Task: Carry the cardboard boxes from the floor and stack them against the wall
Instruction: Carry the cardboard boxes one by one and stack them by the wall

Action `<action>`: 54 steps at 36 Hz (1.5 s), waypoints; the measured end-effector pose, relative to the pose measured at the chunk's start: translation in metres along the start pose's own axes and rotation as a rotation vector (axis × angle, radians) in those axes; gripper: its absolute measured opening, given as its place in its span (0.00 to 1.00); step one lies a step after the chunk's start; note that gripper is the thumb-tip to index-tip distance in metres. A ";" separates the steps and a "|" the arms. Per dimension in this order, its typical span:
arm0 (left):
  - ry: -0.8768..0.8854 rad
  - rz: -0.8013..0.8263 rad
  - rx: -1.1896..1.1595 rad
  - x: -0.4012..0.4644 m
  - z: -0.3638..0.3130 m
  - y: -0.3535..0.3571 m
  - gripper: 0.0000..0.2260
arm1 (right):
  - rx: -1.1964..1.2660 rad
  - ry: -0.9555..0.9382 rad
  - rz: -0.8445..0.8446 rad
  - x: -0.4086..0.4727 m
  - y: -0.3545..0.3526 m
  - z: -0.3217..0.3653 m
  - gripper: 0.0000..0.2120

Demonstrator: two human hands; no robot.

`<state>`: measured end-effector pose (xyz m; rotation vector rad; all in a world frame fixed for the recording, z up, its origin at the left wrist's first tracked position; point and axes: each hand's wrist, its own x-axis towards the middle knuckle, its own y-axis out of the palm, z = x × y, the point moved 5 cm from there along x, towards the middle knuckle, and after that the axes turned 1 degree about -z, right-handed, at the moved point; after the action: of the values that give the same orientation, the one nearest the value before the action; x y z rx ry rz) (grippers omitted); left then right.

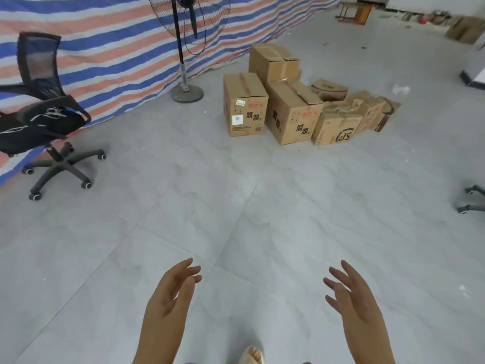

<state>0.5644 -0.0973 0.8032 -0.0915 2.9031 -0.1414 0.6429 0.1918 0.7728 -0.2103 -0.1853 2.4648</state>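
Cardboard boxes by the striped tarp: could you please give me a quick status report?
Left hand and right hand open, empty. Cardboard boxes clustered on the floor ahead, untouched. Path open; standing fan beside the cluster.

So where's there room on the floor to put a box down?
The grey tiled floor lies bare between the open left hand and right hand, the office chair and the cardboard boxes. It's crowded where those boxes cluster beside the standing fan.
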 end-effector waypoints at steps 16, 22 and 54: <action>-0.045 -0.002 0.055 0.219 -0.035 0.089 0.14 | -0.067 0.032 -0.041 0.212 0.062 0.008 0.22; 0.060 0.065 0.052 0.334 -0.098 0.113 0.08 | 0.001 0.012 -0.116 0.304 0.112 0.044 0.22; 0.020 -0.125 0.041 0.763 -0.208 0.307 0.09 | -0.030 0.027 0.034 0.819 0.258 0.132 0.17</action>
<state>-0.2407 0.1700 0.7992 -0.2658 2.9128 -0.2243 -0.1737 0.4887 0.7677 -0.2610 -0.2092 2.4926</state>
